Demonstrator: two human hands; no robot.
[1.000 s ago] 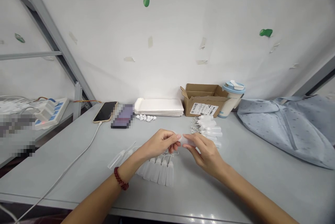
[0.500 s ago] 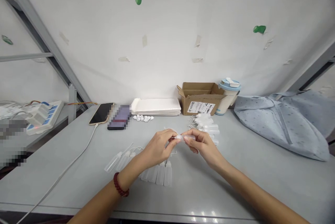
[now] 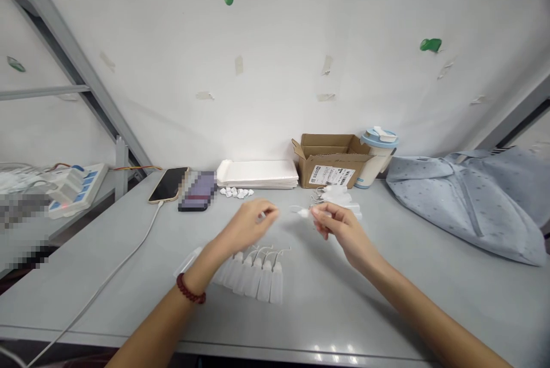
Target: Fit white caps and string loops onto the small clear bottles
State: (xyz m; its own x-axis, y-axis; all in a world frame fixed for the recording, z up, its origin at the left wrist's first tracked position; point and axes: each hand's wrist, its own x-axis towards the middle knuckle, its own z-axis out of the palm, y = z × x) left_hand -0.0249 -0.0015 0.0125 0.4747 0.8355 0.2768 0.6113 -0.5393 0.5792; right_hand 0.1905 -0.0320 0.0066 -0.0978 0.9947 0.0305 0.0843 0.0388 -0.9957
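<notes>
My right hand (image 3: 339,227) pinches a small translucent dropper bottle (image 3: 306,213), its tip pointing left. My left hand (image 3: 247,224) is a little to the left of it, fingers curled and blurred by motion, perhaps pinching a small cap that I cannot make out. Below the hands a row of several translucent dropper bottles (image 3: 258,279) lies side by side on the grey table (image 3: 387,293). A second heap of the same bottles (image 3: 339,199) lies just beyond my right hand. A red bead bracelet (image 3: 189,290) is on my left wrist.
At the back stand a stack of white trays (image 3: 258,173), small white caps (image 3: 235,191), a cardboard box (image 3: 329,164) and a blue-lidded cup (image 3: 377,153). A phone (image 3: 168,184) with a white cable lies at left, a power strip (image 3: 75,187) further left. Blue cloth (image 3: 464,202) covers the right.
The hands were together on one bottle; now they have come apart, the left moving left and the right holding the bottle a little higher.
</notes>
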